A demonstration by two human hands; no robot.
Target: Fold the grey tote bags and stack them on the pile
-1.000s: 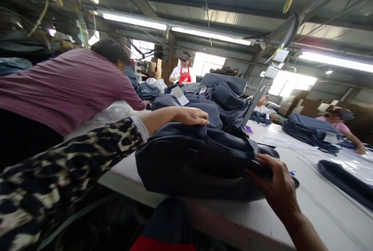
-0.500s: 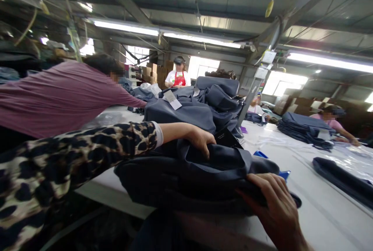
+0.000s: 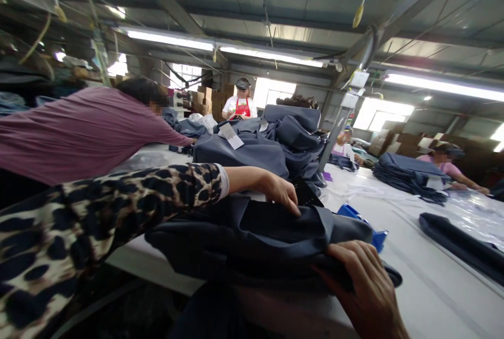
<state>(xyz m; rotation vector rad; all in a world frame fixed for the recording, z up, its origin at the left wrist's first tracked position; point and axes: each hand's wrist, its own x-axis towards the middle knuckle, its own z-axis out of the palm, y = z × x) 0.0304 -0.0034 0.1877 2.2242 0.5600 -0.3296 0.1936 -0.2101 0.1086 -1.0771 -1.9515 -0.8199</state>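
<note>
A dark blue-grey bag (image 3: 275,242) lies at the table's near edge, with a strap loop across its top. My left hand (image 3: 282,193), in a leopard-print sleeve, reaches over the bag with fingers bent down onto its far upper edge; its fingertips are partly hidden. Beside those fingers a black hang tag (image 3: 307,194) stands up. My right hand (image 3: 364,276) grips the bag's near right side, fingers on top and thumb underneath. Just behind the bag's right end is a blue object (image 3: 360,219), partly covered.
More blue-grey bags (image 3: 240,152) with white tags are heaped beyond. A metal post (image 3: 336,131) rises behind them. Stacked bags (image 3: 409,173), a flat dark piece (image 3: 460,244) and clear plastic (image 3: 476,210) lie rightward on the white table (image 3: 425,281). Co-workers stand left, ahead and right.
My left hand has shifted right and slightly down along the bag's far edge. The bag has slid a little left with my right hand on it, showing more of the blue object.
</note>
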